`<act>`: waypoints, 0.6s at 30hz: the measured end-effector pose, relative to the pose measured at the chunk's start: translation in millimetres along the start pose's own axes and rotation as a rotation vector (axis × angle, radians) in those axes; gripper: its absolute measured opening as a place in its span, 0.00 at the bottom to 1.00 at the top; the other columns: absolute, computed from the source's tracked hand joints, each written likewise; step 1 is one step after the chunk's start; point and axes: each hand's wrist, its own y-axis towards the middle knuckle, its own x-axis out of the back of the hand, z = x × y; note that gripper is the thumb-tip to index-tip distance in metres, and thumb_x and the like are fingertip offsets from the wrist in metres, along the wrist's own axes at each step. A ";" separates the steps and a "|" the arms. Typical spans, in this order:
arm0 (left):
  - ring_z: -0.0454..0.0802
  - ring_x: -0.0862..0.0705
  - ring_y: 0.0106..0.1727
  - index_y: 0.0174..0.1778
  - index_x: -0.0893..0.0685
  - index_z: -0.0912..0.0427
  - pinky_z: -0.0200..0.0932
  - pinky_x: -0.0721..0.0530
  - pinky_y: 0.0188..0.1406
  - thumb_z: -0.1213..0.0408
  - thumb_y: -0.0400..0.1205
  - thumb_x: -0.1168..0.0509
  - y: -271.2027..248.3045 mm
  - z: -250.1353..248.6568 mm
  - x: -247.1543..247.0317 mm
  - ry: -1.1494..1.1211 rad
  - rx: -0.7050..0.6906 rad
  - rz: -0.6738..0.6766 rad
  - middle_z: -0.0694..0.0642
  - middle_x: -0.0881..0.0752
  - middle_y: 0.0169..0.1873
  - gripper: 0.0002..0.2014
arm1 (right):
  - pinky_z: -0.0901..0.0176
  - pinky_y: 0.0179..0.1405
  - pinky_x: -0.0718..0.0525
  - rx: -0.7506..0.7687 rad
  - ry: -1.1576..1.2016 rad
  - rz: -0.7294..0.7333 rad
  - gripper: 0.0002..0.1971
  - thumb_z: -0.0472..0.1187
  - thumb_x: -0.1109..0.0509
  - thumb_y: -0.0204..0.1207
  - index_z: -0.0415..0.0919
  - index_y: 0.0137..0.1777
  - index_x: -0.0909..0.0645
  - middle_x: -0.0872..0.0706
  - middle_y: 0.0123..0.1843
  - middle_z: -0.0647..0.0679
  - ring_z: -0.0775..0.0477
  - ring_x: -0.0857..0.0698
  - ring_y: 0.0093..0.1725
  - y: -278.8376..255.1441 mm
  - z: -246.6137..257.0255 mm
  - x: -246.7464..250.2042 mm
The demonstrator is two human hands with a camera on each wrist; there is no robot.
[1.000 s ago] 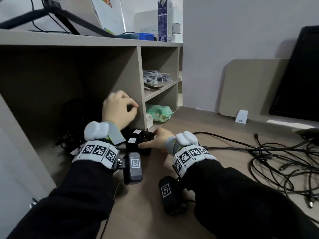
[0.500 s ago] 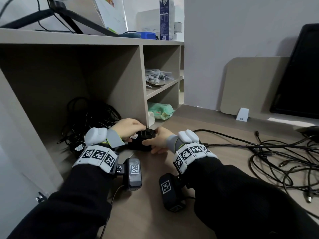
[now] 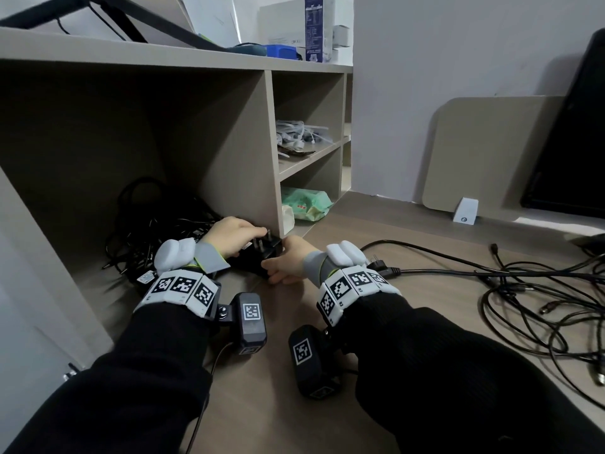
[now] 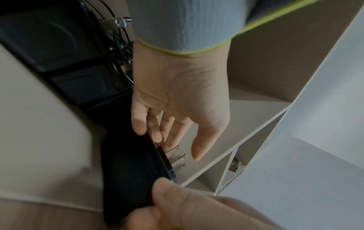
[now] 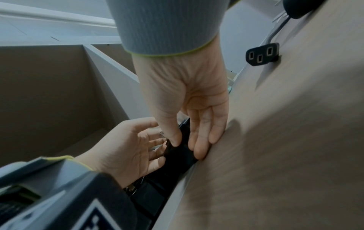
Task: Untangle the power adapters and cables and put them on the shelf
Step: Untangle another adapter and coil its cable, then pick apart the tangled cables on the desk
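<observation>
A black power adapter [image 3: 258, 257] lies at the front edge of the shelf's big left compartment [image 3: 98, 283], its metal prongs [image 4: 177, 157] pointing up. My right hand [image 3: 288, 257] pinches its near end between thumb and fingers [image 5: 199, 140]. The left hand [image 3: 229, 237] rests straight fingers [image 4: 155, 132] on the adapter's top face beside the prongs, thumb held apart. Other black adapters [image 4: 59, 46] and a heap of black cables [image 3: 157, 224] lie deeper in the same compartment. More tangled black cables [image 3: 540, 290] are spread on the desk to the right.
The shelf divider [image 3: 271, 158] stands just behind the hands. Small compartments to its right hold white cables [image 3: 294, 136] and a green wipes pack [image 3: 304, 204]. A three-hole plug [image 5: 262, 54] lies near my right wrist. A dark monitor [image 3: 573, 142] stands at far right.
My left hand dropped from the divider's edge down onto the adapter. The right hand stayed on it, and the adapter now shows its prongs pointing up.
</observation>
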 end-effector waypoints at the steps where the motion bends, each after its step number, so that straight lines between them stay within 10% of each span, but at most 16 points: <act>1: 0.51 0.21 0.42 0.48 0.12 0.66 0.40 0.25 0.32 0.54 0.80 0.34 0.0 0.0 -0.6 -0.011 -0.009 -0.006 0.60 0.15 0.43 0.17 | 0.63 0.31 0.20 -0.003 0.003 -0.001 0.10 0.35 0.33 0.80 0.42 0.37 0.29 0.13 0.59 0.33 0.44 0.14 0.43 -0.8 0.3 0.3; 4: 0.51 0.20 0.47 0.48 0.11 0.60 0.40 0.26 0.42 0.55 0.80 0.34 -1.5 -4.4 0.4 -0.062 -0.077 -0.047 0.57 0.15 0.46 0.12 | 0.61 0.35 0.19 -0.010 -0.005 -0.009 0.10 0.35 0.32 0.78 0.41 0.38 0.29 0.13 0.59 0.32 0.46 0.15 0.37 -5.4 -1.4 5.0; 8: 0.51 0.22 0.61 0.53 0.11 0.53 0.41 0.30 0.65 0.54 0.80 0.35 -7.1 -22.1 5.6 0.042 -0.170 -0.109 0.58 0.19 0.56 0.12 | 0.54 0.41 0.15 -0.012 -0.052 -0.020 0.26 0.34 0.30 0.77 0.31 0.72 0.33 0.12 0.55 0.32 0.47 0.15 0.36 -15.3 -1.5 15.9; 18: 0.48 0.18 0.50 0.54 0.14 0.53 0.44 0.22 0.53 0.53 0.82 0.37 -55.3 -136.3 -47.1 0.023 -0.451 0.097 0.50 0.13 0.48 0.11 | 0.65 0.32 0.19 -0.035 -0.184 -0.242 0.20 0.38 0.30 0.77 0.39 0.69 0.26 0.13 0.41 0.48 0.55 0.15 0.32 -94.3 -20.5 109.7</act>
